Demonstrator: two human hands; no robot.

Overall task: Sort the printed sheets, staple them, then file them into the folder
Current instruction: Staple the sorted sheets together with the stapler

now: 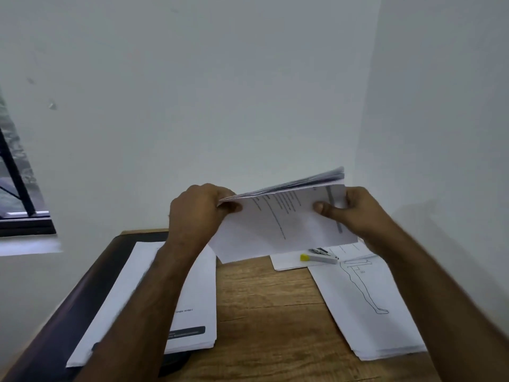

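Note:
Both hands hold a bundle of printed sheets [278,224] up above the far part of the wooden table [264,304]. My left hand [197,213] grips the bundle's left end. My right hand [355,210] pinches its right end, thumb on the front sheet. The sheets fan apart along the top edge. Under the bundle lies a grey stapler [321,256] with a yellow end. A white paper stack [192,299] lies at the left on a dark folder [77,307]. Another stack [366,301], topped by a line drawing of a leg, lies at the right.
White walls close the table in behind and on the right. A window with a dark frame [24,205] is at the left. A single sheet [286,261] lies under the stapler. Bare wood shows between the two stacks.

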